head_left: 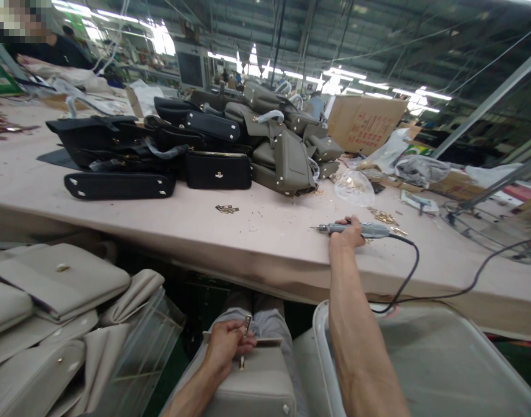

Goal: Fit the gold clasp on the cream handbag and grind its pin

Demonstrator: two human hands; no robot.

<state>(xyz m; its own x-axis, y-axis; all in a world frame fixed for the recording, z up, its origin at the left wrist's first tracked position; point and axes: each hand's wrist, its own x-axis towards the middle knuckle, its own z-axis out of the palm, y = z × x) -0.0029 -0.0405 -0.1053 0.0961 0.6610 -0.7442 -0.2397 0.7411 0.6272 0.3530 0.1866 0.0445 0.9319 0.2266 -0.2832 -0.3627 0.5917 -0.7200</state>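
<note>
A beige handbag [252, 382] lies across the lap, with a small gold clasp [242, 363] on its face. Over its upper edge, my left hand [225, 346] is closed, pinching a small slotted metal plate [247, 325] that stands upright between the fingers. My right hand [351, 231] reaches forward to the table and is wrapped around a grey electric screwdriver [373, 230]. The tool lies level just above or on the tabletop, its bit pointing left and its dark cord trailing right. Near it are loose gold metal pieces [383, 216].
Black handbags [120, 185] and olive handbags [286, 162] are heaped along the table [282, 237]. Dark metal plates [227, 209] lie nearer the front edge. Beige bags [61, 284] fill a crate at left; a white tub [447, 353] stands at right. Behind are a cardboard box [363, 123] and plastic bags.
</note>
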